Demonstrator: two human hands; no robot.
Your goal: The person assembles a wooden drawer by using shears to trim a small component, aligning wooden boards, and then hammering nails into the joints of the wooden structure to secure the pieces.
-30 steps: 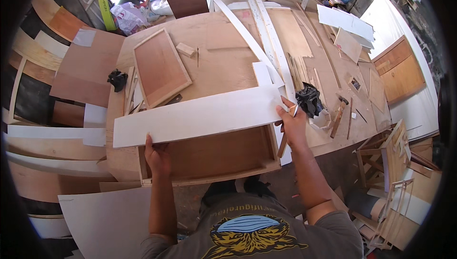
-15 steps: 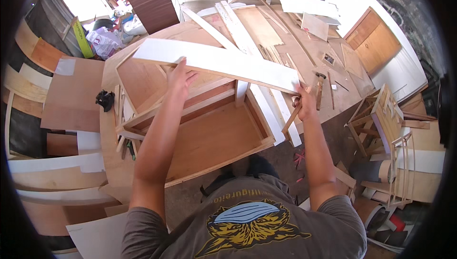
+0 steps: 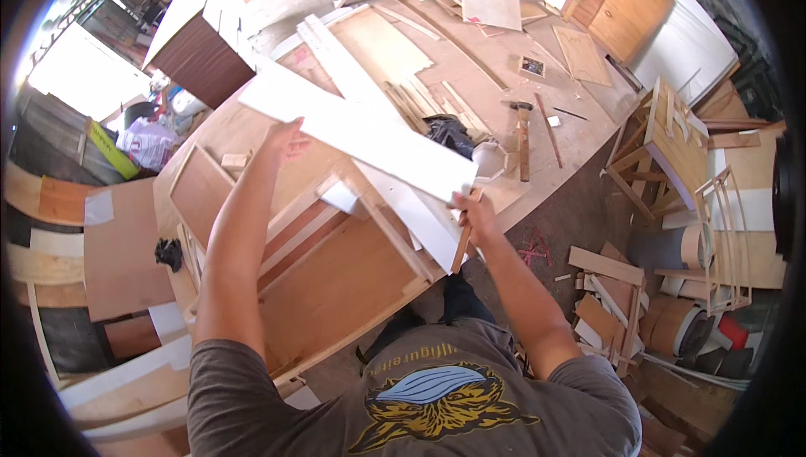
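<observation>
Long white board (image 3: 361,125), flat and plain, tilted over wooden cabinet frame (image 3: 336,281); gripped by left hand (image 3: 284,139) and right hand (image 3: 470,209) at opposite ends.

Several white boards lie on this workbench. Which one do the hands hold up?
The long white board lying crosswise over the open wooden frame: left hand under its far part, right hand at its near end. The other white boards lie flat.

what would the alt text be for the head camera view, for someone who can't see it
Seen from above, a person lifts a long white board over a cluttered wooden workbench, left hand under its far part and right hand gripping the near end. Below it lies an open wooden cabinet frame; a hammer rests on the bench.
</observation>
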